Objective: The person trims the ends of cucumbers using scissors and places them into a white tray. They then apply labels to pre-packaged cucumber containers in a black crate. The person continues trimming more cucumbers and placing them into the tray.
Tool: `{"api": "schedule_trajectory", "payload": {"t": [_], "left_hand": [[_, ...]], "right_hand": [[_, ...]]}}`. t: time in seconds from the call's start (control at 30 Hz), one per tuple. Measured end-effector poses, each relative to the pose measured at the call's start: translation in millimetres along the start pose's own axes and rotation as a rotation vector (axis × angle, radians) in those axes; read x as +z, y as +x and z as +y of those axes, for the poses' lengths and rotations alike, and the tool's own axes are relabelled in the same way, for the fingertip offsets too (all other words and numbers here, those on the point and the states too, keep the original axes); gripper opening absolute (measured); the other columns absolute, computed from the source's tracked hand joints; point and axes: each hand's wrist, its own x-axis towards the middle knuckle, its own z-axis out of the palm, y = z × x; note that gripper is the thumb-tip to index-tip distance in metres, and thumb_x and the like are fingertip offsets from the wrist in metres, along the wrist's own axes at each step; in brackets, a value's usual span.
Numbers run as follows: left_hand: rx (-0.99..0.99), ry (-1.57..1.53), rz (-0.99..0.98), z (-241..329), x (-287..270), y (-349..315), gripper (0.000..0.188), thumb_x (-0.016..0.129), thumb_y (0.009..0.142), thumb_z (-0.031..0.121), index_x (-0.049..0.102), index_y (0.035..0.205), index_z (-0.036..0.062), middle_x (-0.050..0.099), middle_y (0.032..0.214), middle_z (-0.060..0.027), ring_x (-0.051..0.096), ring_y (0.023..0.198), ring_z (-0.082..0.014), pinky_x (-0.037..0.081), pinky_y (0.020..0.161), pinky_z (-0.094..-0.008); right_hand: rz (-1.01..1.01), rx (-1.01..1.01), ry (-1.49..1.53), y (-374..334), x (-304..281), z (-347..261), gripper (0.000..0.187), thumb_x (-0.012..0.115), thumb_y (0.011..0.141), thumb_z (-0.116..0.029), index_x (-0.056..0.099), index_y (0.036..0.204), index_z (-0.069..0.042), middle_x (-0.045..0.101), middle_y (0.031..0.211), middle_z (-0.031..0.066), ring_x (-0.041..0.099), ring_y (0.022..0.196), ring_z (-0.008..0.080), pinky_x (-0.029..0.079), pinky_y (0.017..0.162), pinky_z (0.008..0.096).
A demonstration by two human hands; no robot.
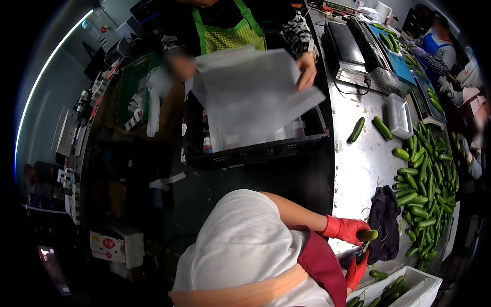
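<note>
My left hand (350, 229), in a red glove, is closed around a green cucumber (367, 235) whose paler end points right. Just below it is my right hand (356, 272), also red-gloved, its fingers curled near a small dark thing that I cannot make out. Both hands are over the near part of the metal table (353, 179). Beside them lies a crumpled dark cloth (384, 225). To the right spreads a large heap of cucumbers (427, 189). A white bin (424, 280) with several cucumbers inside stands below my hands.
Across from me, a person in a green checked apron (230, 36) holds a translucent plastic sheet (250, 97) over a black crate (255, 153). A white tray (399, 116) and scales (348, 48) sit farther along the table. Another person in blue (440, 51) stands at far right.
</note>
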Motion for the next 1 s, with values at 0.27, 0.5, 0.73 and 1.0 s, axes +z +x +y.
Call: {"api": "schedule_trajectory", "payload": {"t": [0.27, 0.5, 0.73, 1.0], "left_hand": [[0.062, 0.012, -0.06, 25, -27, 18, 0.049, 0.075, 0.072, 0.013, 0.058, 0.117, 0.0024, 0.059, 0.112, -0.0108, 0.058, 0.104, -0.0218, 0.047, 0.089, -0.0344], [0.145, -0.299, 0.005, 41, -65, 23, 0.045, 0.074, 0.077, 0.01, 0.059, 0.118, 0.005, 0.064, 0.107, -0.0066, 0.061, 0.103, -0.0184, 0.047, 0.092, -0.0315], [0.171, -0.432, -0.023, 61, -102, 18, 0.039, 0.077, 0.079, 0.025, 0.067, 0.113, 0.0089, 0.064, 0.116, -0.0042, 0.056, 0.115, -0.0198, 0.043, 0.1, -0.034], [0.218, 0.095, 0.175, 30, -156, -20, 0.049, 0.067, 0.088, 0.029, 0.054, 0.13, 0.0074, 0.064, 0.117, -0.0116, 0.061, 0.105, -0.023, 0.048, 0.091, -0.0329]], "right_hand": [[-0.117, 0.108, -0.195, 4, -15, -39, 0.068, 0.062, 0.086, -0.021, 0.033, 0.142, 0.005, 0.053, 0.132, 0.0234, 0.054, 0.116, 0.0304, 0.039, 0.097, 0.0348], [-0.158, 0.109, 0.098, 24, -47, -34, 0.063, 0.062, 0.089, -0.03, 0.042, 0.139, 0.002, 0.051, 0.135, 0.0198, 0.05, 0.125, 0.0295, 0.036, 0.104, 0.0354], [-0.248, -0.144, 0.803, 55, 17, -186, 0.062, 0.063, 0.085, -0.033, 0.046, 0.133, 0.001, 0.062, 0.116, 0.0174, 0.061, 0.102, 0.0293, 0.044, 0.095, 0.0416], [-0.636, -0.114, 0.973, 107, 88, -219, 0.031, 0.065, 0.085, -0.022, 0.054, 0.107, -0.002, 0.064, 0.099, 0.0149, 0.061, 0.091, 0.0248, 0.046, 0.086, 0.0378]]}}
